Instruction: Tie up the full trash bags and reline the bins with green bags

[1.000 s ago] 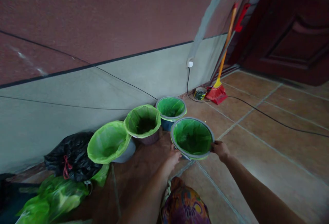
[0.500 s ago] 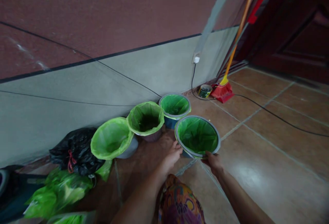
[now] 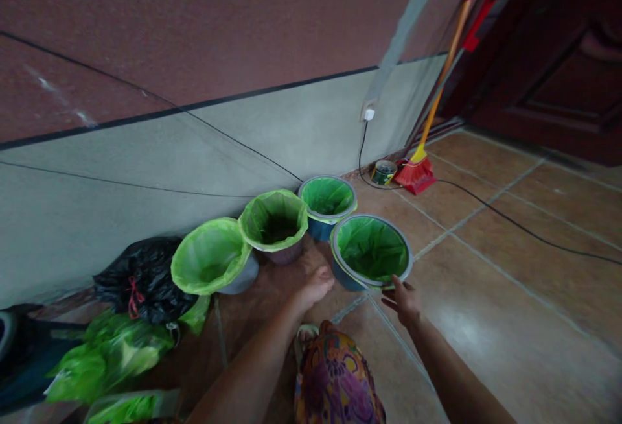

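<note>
A blue bin with a grey rim and a green liner (image 3: 346, 279) stands on the tiled floor in front of me. My left hand (image 3: 316, 283) hovers just left of its wall, fingers relaxed and holding nothing. My right hand (image 3: 403, 299) is at the near right of the rim, fingers apart, fingertips close to the rim and gripping nothing. Behind it, three more green-lined bins stand in a row along the wall: a blue one (image 3: 328, 198), a brownish one (image 3: 275, 220) and a grey one (image 3: 210, 255).
A tied black bag (image 3: 140, 278) and crumpled green bags (image 3: 107, 356) lie at the left. A red broom (image 3: 415, 171) and a small tin (image 3: 383, 171) stand by the wall socket (image 3: 369, 114). A black cable (image 3: 510, 220) crosses the tiles. Patterned clothing (image 3: 335, 378) shows below.
Both hands have come off the near bin's rim. The right hand slid from the right side to the near edge, then drew back. The bin now stands slightly farther away.
</note>
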{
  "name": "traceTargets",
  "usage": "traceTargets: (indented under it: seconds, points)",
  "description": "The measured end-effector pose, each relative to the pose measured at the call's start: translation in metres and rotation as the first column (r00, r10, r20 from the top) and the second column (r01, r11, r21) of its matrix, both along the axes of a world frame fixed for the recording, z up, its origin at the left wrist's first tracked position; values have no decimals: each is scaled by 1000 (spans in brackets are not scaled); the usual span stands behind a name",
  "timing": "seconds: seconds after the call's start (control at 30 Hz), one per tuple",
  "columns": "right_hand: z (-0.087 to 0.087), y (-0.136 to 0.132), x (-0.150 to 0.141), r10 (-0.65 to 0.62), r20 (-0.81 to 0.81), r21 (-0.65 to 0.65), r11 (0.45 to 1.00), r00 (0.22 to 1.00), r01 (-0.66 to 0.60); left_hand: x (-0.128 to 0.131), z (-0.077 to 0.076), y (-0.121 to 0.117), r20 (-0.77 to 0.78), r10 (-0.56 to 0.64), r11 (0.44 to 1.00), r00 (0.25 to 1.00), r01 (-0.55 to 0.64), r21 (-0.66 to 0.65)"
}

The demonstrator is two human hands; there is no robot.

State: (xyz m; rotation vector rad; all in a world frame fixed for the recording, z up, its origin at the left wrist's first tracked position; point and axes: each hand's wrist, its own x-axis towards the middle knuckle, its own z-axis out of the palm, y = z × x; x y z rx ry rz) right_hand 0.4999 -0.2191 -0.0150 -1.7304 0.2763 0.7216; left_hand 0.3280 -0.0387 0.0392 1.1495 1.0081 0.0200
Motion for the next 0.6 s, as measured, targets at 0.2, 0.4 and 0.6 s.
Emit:
traceTargets:
  seconds: [0.2, 0.4, 0.6]
  points:
    - [-7, -31, -75, 81, -137, -12, 996, 987, -84, -109, 31, 68, -171, 225, 970, 959, -203, 136]
    - [-18, -23, -130, 379, -179, -77, 915, 908, -397, -255, 82, 93, -8, 606, 791, 796, -601, 115]
    - [28, 70, -166, 741, -100, 28, 669, 663, -743, -402, 90, 45, 48, 885, 464, 463, -886, -10]
